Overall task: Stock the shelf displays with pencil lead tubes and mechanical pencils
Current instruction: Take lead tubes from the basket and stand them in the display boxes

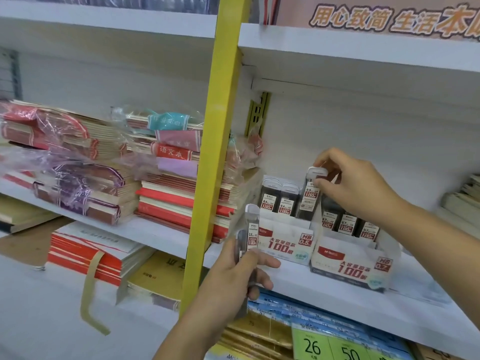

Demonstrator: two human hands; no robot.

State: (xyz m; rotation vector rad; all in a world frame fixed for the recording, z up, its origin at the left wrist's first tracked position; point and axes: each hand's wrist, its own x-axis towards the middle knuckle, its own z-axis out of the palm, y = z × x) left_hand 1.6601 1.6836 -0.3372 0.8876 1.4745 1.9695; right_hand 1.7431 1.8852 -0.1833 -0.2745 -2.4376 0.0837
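Observation:
Two white display boxes stand side by side on the white shelf (298, 279): the HB 0.5 box (283, 245) on the left and the HB 0.7 box (348, 266) on the right, both holding dark pencil lead tubes. My right hand (355, 183) pinches the white cap of one 0.5 lead tube (310, 193), upright over the back of the 0.5 box. Lower left, my left hand (233, 276) grips more lead tubes (250, 235) in front of the shelf edge. No mechanical pencils are visible.
A yellow upright post (215, 152) divides the shelving. Left of it lie stacks of wrapped exercise books (85, 157). Blue packs and green price tags (324, 344) sit on the shelf below. More books (465, 198) lie at the far right.

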